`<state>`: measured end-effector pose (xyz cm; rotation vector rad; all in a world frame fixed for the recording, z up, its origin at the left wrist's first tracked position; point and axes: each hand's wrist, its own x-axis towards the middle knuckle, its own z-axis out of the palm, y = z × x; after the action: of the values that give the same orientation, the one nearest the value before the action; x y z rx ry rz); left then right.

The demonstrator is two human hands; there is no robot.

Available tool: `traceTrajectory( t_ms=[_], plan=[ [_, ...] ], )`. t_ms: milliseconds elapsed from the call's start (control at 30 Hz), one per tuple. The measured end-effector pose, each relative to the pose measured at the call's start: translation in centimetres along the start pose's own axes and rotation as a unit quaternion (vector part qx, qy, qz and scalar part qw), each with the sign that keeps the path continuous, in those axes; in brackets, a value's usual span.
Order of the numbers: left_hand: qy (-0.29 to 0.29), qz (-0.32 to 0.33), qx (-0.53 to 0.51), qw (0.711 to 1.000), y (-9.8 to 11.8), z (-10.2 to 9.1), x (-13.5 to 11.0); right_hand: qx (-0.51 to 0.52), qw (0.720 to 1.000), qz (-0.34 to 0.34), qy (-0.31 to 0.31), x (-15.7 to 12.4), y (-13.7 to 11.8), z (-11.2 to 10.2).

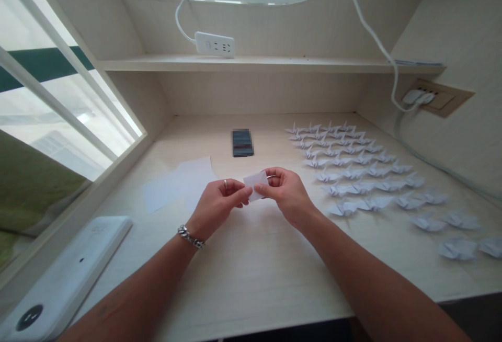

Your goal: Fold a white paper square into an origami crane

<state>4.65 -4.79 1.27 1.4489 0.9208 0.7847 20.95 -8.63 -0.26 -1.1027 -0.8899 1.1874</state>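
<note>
A small white piece of paper [255,181] is held up off the desk between both hands. My left hand [224,195], with a ring on one finger, pinches its left edge between thumb and fingers. On the opposite edge, my right hand [285,190] grips it with the thumb in front and the fingers behind. Whether the paper is folded cannot be made out. Rows of white folded paper cranes [353,159] stand to the right of my right hand. Flat white paper sheets [178,182] lie on the desk left of my left hand.
A dark phone-like object [242,142], blurred, lies beyond my hands. At the left front rests a long white device [74,274]. A white power strip [214,44] sits on the shelf [270,64]; a white cable [368,25] runs to the wall socket [439,96].
</note>
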Motion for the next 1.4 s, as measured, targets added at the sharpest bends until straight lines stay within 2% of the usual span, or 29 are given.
traceTrajectory(
  t_ms=[100, 467, 667, 767, 933, 1167, 1400],
  plan=[
    [-0.023, 0.015, 0.059, 0.998, -0.04, 0.44, -0.16, 0.006, 1.0, -0.002, -0.002, 0.0, 0.03, 0.03],
    [-0.041, 0.039, 0.137, 0.989, -0.7, 0.33, 0.0, -0.007, 1.0, -0.011, 0.005, -0.06, 0.01, 0.05],
    [-0.04, 0.05, 0.194, 0.979, -0.78, 0.44, -0.08, -0.02, 0.997, -0.038, 0.071, 0.09, -0.15, -0.22],
    [-0.035, 0.053, 0.208, 0.976, -0.7, 0.49, -0.12, -0.025, 0.996, -0.045, 0.078, 0.15, -0.27, -0.34],
    [-0.067, 0.044, 0.158, 0.984, -0.84, 0.48, 0.05, -0.032, 0.996, -0.049, 0.064, 0.17, -0.32, -0.45],
    [-0.067, -0.004, 0.043, 0.997, -0.76, 0.53, 0.08, -0.02, 0.998, -0.026, 0.054, 0.17, -0.21, -0.44],
    [-0.075, -0.039, -0.024, 0.996, -0.96, 0.39, 0.09, -0.048, 0.997, -0.039, 0.044, 0.32, 0.08, -0.71]
  ],
)
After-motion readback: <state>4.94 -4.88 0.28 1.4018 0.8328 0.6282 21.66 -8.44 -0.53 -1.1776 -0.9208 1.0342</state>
